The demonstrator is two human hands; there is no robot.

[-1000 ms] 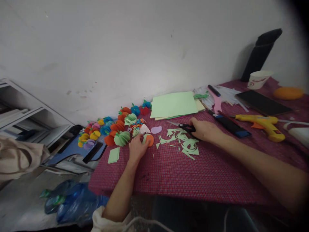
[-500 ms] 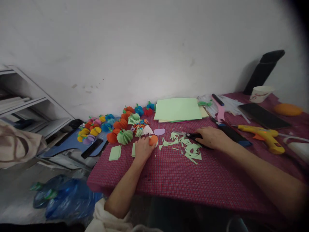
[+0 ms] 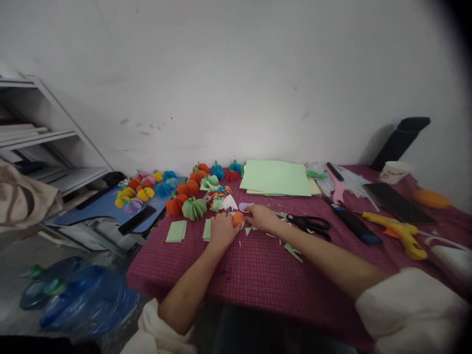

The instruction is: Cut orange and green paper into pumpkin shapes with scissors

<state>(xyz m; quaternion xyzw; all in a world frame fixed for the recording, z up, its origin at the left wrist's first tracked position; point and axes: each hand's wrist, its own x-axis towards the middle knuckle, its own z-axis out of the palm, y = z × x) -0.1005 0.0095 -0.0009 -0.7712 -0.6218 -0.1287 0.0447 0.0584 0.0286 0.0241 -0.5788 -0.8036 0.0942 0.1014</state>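
My left hand (image 3: pixel 223 232) is low over the table with its fingers curled, closed on a small orange paper piece (image 3: pixel 238 219). Close to it, my right hand (image 3: pixel 262 219) pinches at the edge of a purple paper piece (image 3: pixel 245 206) with its fingertips. Black-handled scissors (image 3: pixel 310 224) lie on the cloth behind my right wrist, touched by neither hand. Light green paper scraps (image 3: pixel 293 252) are scattered beneath my right forearm, which hides many of them. Small light green paper stacks (image 3: pixel 176 231) lie left of my left hand.
Folded paper pumpkins (image 3: pixel 194 208) stand at the back left, and more sit on a blue side table (image 3: pixel 99 206). Green paper sheets (image 3: pixel 276 177) lie against the wall. On the right are a yellow glue gun (image 3: pixel 396 231), a utility knife (image 3: pixel 356 223) and a paper cup (image 3: pixel 394 172).
My right hand has let go of the scissors and moved left to the purple paper piece. The scissors now lie on the cloth. My left hand stays at the orange piece; the view has shifted slightly.
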